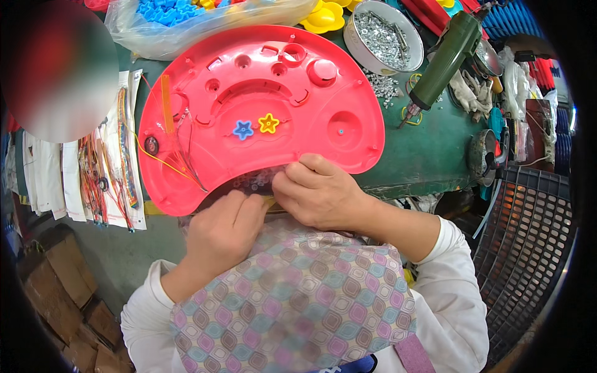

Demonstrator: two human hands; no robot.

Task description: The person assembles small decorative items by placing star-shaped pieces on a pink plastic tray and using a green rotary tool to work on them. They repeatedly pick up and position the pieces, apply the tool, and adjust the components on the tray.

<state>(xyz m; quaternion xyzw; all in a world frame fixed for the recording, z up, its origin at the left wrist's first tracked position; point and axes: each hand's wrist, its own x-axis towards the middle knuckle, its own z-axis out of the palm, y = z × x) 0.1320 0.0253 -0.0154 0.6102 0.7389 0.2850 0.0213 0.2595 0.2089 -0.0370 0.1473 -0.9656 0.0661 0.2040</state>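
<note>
A red curved plastic panel (249, 155) lies open side up on the table, with a blue star piece (243, 130) and a yellow star piece (268, 123) in its middle. Thin wires and a small round black speaker (151, 145) rest on its left part. Both my hands are at the panel's inward-curved near edge. My left hand (227, 227) is closed, its fingertips hidden. Just right of it, my right hand (314, 193) has curled fingers by the edge. Small translucent pieces (252, 181) show between the hands and the panel; whatever the fingers grip is hidden.
A green power screwdriver (446, 59) hangs at the right, near a white bowl of screws (382, 37). Wire bundles (102, 168) lie on the left. A plastic bag of coloured parts (186, 25) stands behind the panel. A black crate (528, 248) is at the right.
</note>
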